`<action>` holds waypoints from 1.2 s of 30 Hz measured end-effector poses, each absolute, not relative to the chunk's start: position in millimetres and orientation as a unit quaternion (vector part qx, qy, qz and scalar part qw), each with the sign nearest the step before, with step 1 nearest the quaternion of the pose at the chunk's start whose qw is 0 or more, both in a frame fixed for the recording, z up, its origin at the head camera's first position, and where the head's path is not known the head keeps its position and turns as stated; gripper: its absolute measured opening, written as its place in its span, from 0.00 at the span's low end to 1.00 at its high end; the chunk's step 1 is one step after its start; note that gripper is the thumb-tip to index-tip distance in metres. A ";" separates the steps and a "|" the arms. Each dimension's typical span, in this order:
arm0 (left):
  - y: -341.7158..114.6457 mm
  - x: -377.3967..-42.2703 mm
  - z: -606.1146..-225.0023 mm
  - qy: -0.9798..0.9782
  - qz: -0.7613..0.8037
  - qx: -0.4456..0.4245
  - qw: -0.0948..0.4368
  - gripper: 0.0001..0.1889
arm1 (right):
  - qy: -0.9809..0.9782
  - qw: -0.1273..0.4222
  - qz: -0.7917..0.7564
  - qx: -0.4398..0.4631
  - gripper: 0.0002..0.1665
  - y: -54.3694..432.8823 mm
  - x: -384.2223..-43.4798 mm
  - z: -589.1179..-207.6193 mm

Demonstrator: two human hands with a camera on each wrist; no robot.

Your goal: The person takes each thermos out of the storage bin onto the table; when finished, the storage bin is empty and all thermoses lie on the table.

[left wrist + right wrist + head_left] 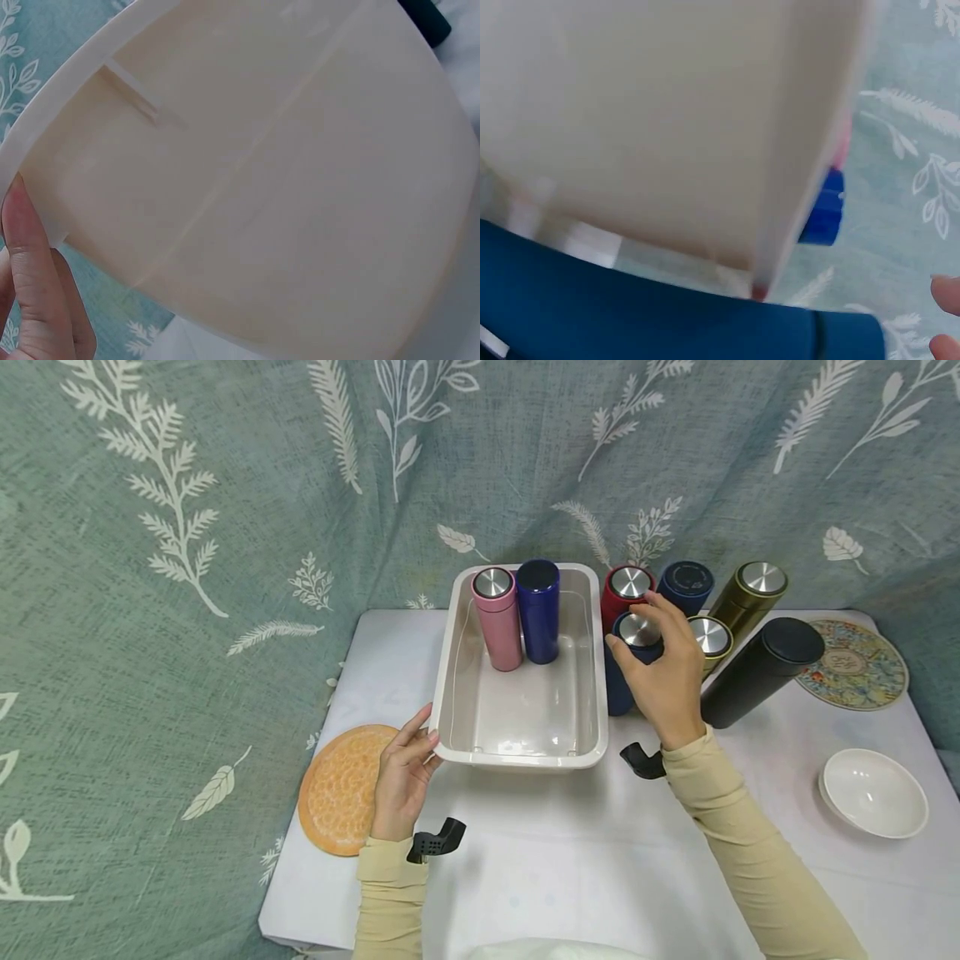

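Note:
My left hand (pixel 403 777) grips the near left corner of a white plastic basin (pixel 525 758), thumb on its rim in the left wrist view. Inside the basin stand a pink thermos (pixel 501 635) and a shiny blue thermos (pixel 542 618). Over a dark blue thermos (pixel 619 685) with a silver lid, just right of the basin, is my right hand (pixel 663 681), its thumb and fingers spread apart around the lid. In the right wrist view the fingertips (pixel 946 294) show a gap from the top of that thermos (pixel 667 311).
Behind and beside the right hand stand a red thermos (pixel 615 602), another dark blue one (pixel 686 585), two gold ones (pixel 738 602) (pixel 712 639) and a black one (pixel 757 677). An orange round mat (pixel 341 793), a patterned mat (pixel 855 664) and a white bowl (pixel 873 793) lie on the table.

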State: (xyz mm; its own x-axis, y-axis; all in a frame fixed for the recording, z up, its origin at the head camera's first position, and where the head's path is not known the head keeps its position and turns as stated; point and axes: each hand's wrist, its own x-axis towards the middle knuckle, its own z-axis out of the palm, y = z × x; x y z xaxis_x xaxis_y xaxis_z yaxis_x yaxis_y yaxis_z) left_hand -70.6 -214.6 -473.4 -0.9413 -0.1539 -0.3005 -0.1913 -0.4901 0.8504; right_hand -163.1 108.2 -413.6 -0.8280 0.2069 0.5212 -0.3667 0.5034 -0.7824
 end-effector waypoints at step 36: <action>-214.8 -69.0 -471.9 0.497 0.850 -0.171 0.014 0.27 | -0.821 0.207 0.522 0.099 0.30 61.2 -179.7 -401.9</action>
State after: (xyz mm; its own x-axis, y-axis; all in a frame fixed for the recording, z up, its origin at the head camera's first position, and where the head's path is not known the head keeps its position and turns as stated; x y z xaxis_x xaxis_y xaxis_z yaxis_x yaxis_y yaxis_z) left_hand -69.0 -214.8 -471.9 -0.9409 -0.1474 -0.3050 -0.1936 -0.5047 0.8413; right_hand -179.7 61.2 -401.9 -0.8945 0.0547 0.4437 -0.3785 0.4354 -0.8168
